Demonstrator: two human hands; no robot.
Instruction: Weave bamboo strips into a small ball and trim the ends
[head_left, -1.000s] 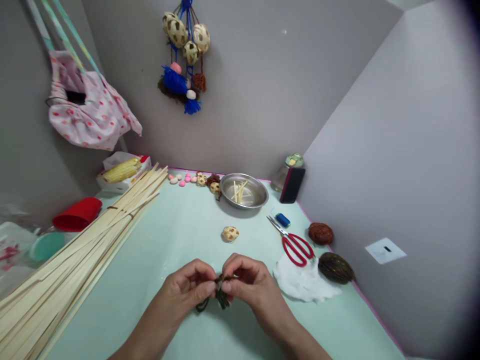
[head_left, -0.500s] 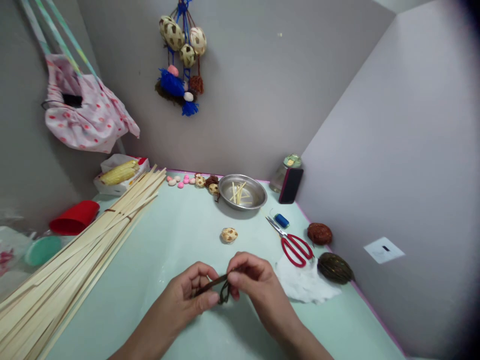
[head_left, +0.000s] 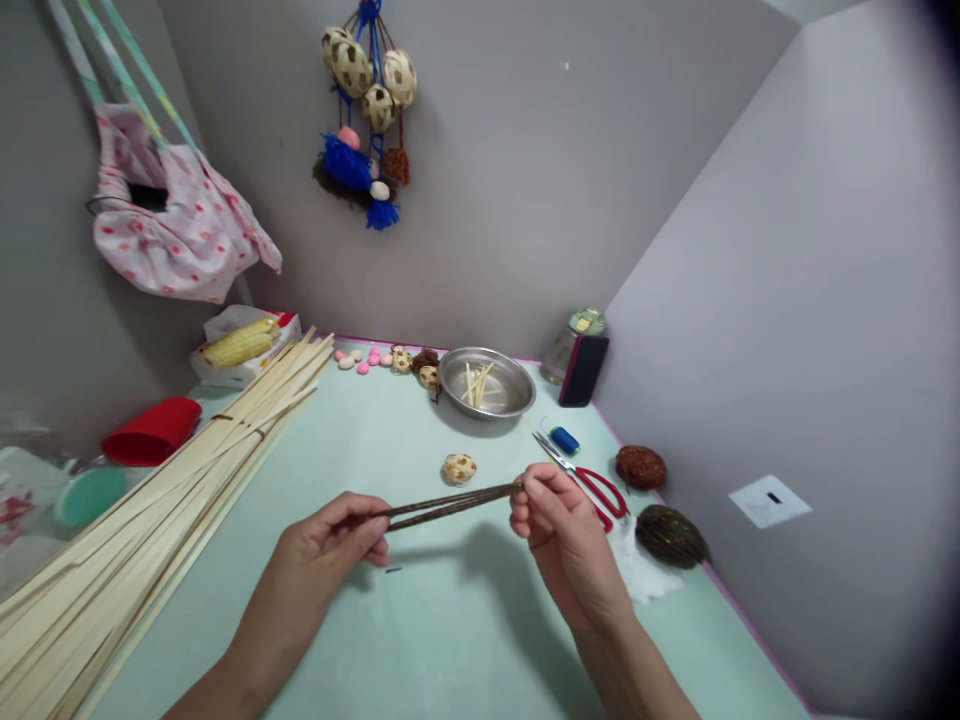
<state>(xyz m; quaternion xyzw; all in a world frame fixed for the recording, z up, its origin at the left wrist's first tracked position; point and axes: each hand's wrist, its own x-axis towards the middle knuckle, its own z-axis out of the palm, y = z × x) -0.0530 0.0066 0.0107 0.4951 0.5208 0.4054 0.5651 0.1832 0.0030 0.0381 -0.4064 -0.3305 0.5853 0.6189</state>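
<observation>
A dark brown cord [head_left: 454,505], looped double, is stretched nearly straight between my two hands above the table. My left hand [head_left: 330,545] pinches one end between thumb and fingers. At the other end, a little higher, my right hand [head_left: 566,535] grips the cord with thumb and forefinger. Just beyond the cord lies a small woven ball [head_left: 459,468] of pale strips with brown patches. Red-handled scissors [head_left: 592,490] lie behind my right hand, partly hidden by it, with a white cloth [head_left: 645,570] beside them.
Long pale strips [head_left: 187,500] lie along the left. At the back stands a metal bowl [head_left: 450,395] holding short strips, near several pink and white pieces [head_left: 364,368]. Blue thread [head_left: 564,440], a reddish-brown yarn bundle [head_left: 640,467], a dark yarn bundle [head_left: 670,535] and a phone [head_left: 583,371] are on the right.
My hands have moved apart, left hand leftward and right hand up and rightward. The cord, bunched between them before, is now drawn out taut.
</observation>
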